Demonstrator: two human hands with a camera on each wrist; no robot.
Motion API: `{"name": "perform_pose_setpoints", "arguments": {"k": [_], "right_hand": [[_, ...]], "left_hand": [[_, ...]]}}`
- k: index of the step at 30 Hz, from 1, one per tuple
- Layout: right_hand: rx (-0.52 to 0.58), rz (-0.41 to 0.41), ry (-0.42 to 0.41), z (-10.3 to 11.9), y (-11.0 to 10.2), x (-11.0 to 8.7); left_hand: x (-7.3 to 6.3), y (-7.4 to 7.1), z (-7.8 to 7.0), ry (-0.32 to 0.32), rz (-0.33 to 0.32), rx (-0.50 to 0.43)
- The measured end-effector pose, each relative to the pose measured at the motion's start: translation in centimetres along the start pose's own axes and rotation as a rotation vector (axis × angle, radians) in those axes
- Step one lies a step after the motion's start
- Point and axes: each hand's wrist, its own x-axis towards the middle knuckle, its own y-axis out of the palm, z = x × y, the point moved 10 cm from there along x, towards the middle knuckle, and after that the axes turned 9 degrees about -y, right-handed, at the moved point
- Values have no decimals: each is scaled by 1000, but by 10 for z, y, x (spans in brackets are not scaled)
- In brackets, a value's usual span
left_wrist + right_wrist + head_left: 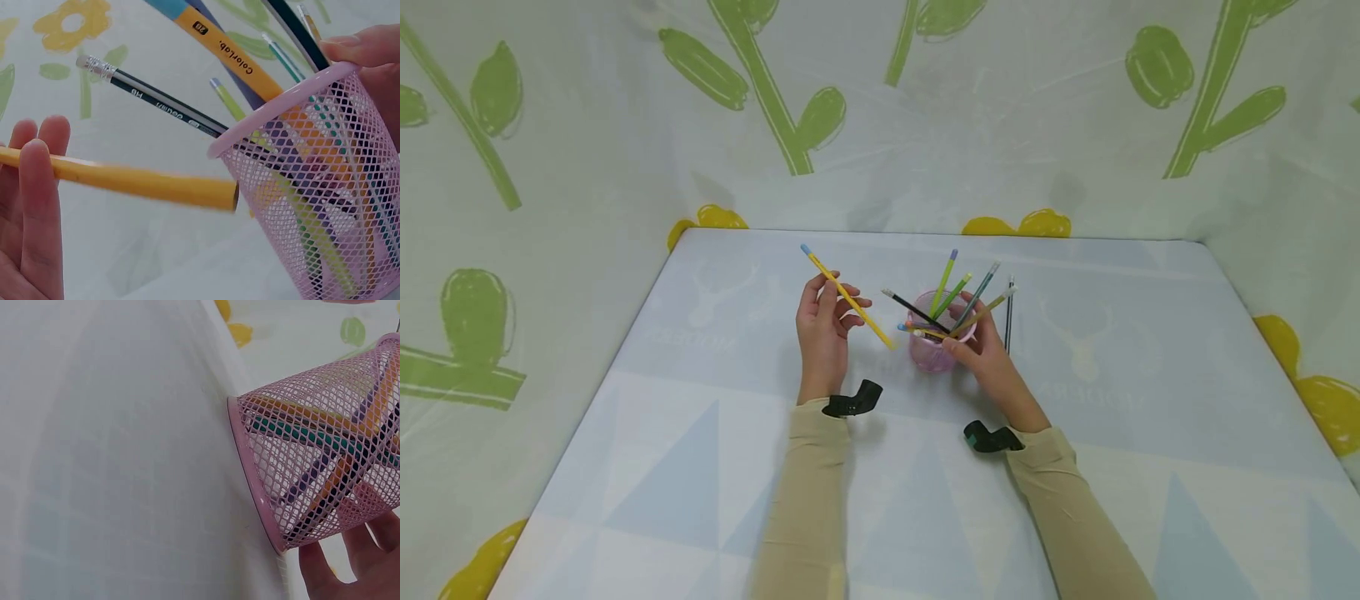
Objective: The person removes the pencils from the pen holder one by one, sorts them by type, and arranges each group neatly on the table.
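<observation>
I observe a tabletop [1240, 400] bearing pale blue triangles [685, 492]. Off-white walls [970, 150] border its far edge and both sides, printed with green leafy stems [766, 92] above yellow shapes [1330, 408]. Lighting is diffuse; shadows are soft.

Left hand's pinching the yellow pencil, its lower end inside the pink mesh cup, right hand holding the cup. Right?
Not quite: the lower end isn't inside. The head view shows the left hand pinching the yellow pencil with its lower end outside, to the left of the pink mesh cup. The right hand is holding the cup, as you say.
</observation>
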Motion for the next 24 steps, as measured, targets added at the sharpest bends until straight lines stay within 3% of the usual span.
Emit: {"name": "perform_pose_setpoints", "arguments": {"k": [5,10,18,24], "right_hand": [[14,-5,-1,-1,-2,0],[25,5,-8,0,-1,0],[-15,7,29,-4,0,-2],[-6,-1,7,-3,-1,-1]], "left_hand": [[1,-3,2,-12,-3,30],[1,-12,-1,-13,-55,113],[-7,-17,-21,25,-133,357],[-8,-21,-25,15,-150,439]]}}
